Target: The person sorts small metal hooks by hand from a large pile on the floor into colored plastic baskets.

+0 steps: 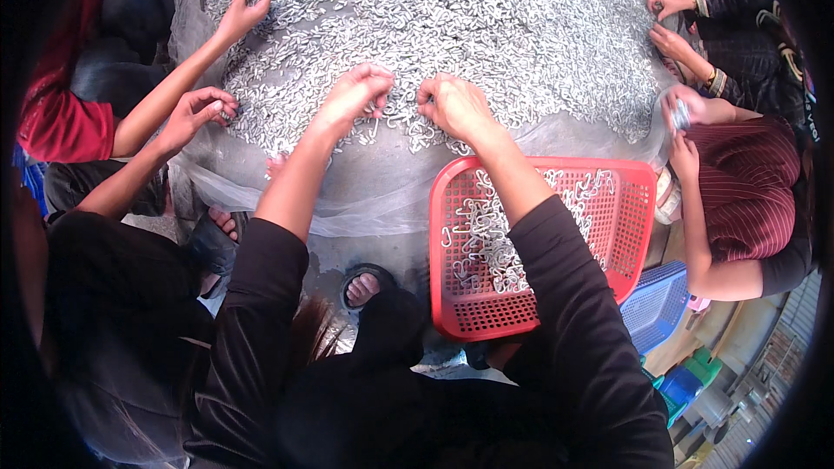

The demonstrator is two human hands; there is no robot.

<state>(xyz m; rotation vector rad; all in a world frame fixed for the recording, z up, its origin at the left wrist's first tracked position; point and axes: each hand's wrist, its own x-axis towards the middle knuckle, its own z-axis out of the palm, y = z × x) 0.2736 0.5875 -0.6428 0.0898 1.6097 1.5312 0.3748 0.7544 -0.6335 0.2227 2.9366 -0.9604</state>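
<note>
A wide pile of small silvery hook-shaped pieces [539,43] spreads over a pale mesh sheet [334,204]. At its near edge, my left hand [358,97] is closed in a pinch, with pieces just below the fingertips. My right hand [453,107] curls close beside it, fingers pressed together over the pile. What either hand holds is too small or hidden to name. Below my right forearm sits a red plastic basket [440,269] with perforated walls. Loose hook-shaped pieces [495,247] lie in it, partly covered by my sleeve.
On the left, a co-worker's hands [201,115] reach to the pile's edge. Other people's hands [673,43] are along the right, including a person in striped maroon clothing [738,182]. A blue basket [656,306] stands beyond the red one. A sandalled foot [363,288] is near the sheet.
</note>
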